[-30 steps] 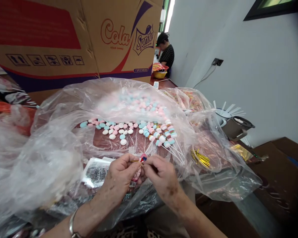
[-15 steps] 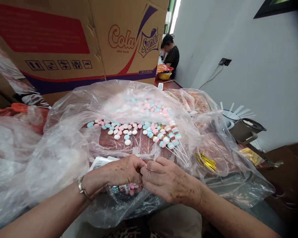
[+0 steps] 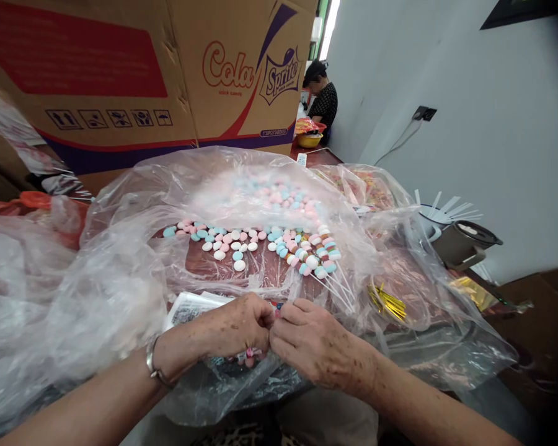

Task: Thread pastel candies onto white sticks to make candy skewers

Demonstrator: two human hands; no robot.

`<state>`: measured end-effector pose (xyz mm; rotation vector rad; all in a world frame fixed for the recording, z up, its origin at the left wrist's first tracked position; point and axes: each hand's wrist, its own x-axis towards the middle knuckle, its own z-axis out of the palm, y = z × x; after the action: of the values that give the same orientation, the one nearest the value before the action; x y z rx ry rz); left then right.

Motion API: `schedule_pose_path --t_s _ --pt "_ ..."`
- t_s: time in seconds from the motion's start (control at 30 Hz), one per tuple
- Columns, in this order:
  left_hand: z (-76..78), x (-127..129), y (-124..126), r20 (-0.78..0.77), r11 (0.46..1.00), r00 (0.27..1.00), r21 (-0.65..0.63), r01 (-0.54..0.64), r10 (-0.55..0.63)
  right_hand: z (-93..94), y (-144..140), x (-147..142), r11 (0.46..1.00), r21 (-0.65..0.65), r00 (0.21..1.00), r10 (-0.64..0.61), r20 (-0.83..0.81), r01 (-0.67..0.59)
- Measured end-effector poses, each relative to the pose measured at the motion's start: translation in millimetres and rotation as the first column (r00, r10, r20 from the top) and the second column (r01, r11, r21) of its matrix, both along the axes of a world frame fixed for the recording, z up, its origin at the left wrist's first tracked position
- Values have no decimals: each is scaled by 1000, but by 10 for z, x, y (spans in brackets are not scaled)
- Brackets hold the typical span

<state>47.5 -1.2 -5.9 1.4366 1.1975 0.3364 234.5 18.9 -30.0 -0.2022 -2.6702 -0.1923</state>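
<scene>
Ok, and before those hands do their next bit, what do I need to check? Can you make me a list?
1. Both hands at the work: ok. The left hand and right hand are curled around a small coloured piece.
2. Piece closed up properly: cannot tell. Fingers hide most of it.
3. Gold strips within reach: ok, probably. They lie to the right, beyond the right hand.
4. Loose candies apart from the hands: ok. They lie farther forward.
5. Clear plastic out of the way: not ok. It lies beneath and around the hands.
</scene>
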Motion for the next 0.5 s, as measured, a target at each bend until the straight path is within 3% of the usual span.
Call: schedule_pose_path --t_s 0.07,0.1,0.13,0.17,0.23,0.27,0.3,0.33,0.37,0.4,0.47,0.5 --pt "-42 63 -12 -37 981 992 157 -113 120 -100 23 -58 991 -30 982 -131 -137 128" --pt "-75 103 -15 -54 938 976 291 -188 213 -143 48 -94 978 -83 955 -206 -214 192" --pt "-116 145 -18 -59 862 951 442 -249 305 -176 79 -132 952 -185 912 -291 -290 244" --pt "-161 187 -24 -43 751 922 595 -287 386 -196 117 -169 908 -316 857 -379 -349 273" --pt "-250 260 -54 39 488 881 820 -298 472 -198 199 -236 773 -578 737 -546 -398 260" --pt "-288 288 -80 91 382 875 875 -298 476 -183 237 -265 698 -678 679 -614 -402 231" --pt "-316 307 -112 143 307 875 900 -309 462 -161 268 -290 634 -748 631 -666 -399 197" --pt "-334 319 -144 187 283 876 899 -335 444 -134 289 -312 589 -790 596 -699 -394 169" --pt "-339 323 -171 223 325 874 865 -382 432 -104 299 -334 552 -824 575 -719 -390 132" --pt "-328 319 -187 260 422 861 786 -451 437 -72 295 -354 506 -860 557 -735 -387 70" --pt "-258 292 -165 360 643 797 471 -605 486 -9 248 -395 425 -903 541 -744 -391 -69" --pt "-199 265 -126 428 708 740 269 -653 520 20 210 -413 405 -906 543 -737 -402 -121"
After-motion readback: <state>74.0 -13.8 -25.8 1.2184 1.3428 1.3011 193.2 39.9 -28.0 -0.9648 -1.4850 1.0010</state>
